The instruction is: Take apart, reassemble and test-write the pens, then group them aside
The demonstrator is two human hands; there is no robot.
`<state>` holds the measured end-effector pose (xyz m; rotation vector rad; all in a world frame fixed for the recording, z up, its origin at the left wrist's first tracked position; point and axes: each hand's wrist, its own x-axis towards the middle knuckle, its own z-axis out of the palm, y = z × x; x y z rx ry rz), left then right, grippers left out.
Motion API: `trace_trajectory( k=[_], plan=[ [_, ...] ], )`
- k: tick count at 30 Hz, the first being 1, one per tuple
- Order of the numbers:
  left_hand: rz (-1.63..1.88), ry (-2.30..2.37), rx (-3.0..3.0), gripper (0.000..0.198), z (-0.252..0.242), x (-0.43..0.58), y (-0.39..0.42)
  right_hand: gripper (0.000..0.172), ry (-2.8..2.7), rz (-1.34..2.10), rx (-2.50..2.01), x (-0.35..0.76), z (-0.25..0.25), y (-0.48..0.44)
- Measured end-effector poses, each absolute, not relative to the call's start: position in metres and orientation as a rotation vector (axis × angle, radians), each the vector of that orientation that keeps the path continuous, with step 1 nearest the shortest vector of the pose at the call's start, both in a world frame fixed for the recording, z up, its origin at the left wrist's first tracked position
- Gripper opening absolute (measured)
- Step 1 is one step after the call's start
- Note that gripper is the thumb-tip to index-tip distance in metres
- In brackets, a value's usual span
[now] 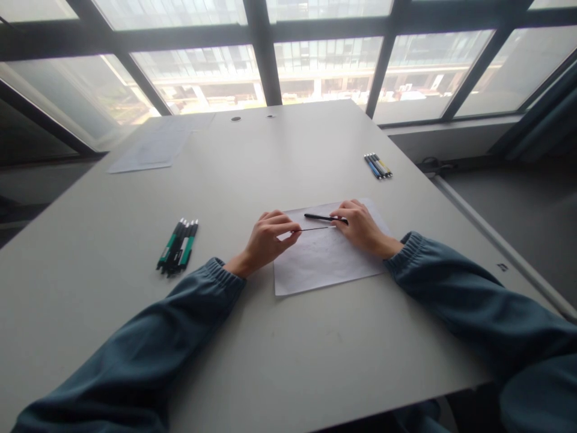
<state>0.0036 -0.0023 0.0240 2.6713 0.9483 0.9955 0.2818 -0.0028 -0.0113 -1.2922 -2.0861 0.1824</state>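
Observation:
Between the thumb and fingertips of my left hand (273, 236) is one end of a thin dark pen refill (314, 229), which points right and has a pale far end. My right hand (359, 227) has its fingers closed on the right end of a black pen barrel (318, 217), which lies slanted just beyond the refill. The refill's pale end comes close to my right fingertips; whether they touch it I cannot tell. Both hands are over a white sheet of paper (311, 270) on the table.
Several green-and-black pens (178, 246) lie in a bunch left of my left hand. Farther off on the right is a row of several pens (377, 166) with blue and yellow parts. More paper (148, 147) rests at the far left of the white table (252, 162), before the windows.

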Motion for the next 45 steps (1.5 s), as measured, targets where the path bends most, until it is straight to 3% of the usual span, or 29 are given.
trace_trajectory(
  k=[14,45],
  plan=[
    [1.231,1.115,2.591,0.018,0.024,-0.015,0.019,0.013,-1.734,0.06,-1.503,0.288,-0.003,-0.006],
    [1.071,1.053,2.774,0.015,0.018,-0.008,0.014,0.012,-1.998,-0.041,-1.222,0.279,0.001,-0.015]
  ],
)
